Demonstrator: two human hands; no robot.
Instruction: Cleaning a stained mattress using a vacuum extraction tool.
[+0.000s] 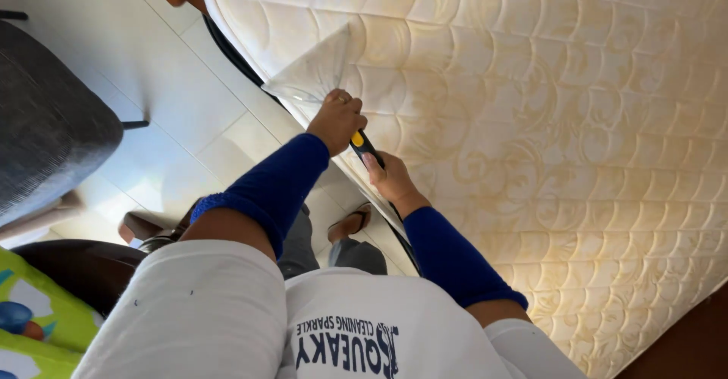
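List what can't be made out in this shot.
- Tool, head view: the left hand and right hand cover most of its handle, so its full shape is hidden.
- Mattress, head view: cut off by the top and right edges.
- Chair, head view: cut off by the left edge.

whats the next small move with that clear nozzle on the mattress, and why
Probably draw the clear nozzle a short way along the mattress edge. Both hands are already set: the left hand grips just behind the nozzle, and the right hand holds the black and yellow handle. The nozzle's wide mouth lies against the quilted top near the side, where yellowish staining shows.
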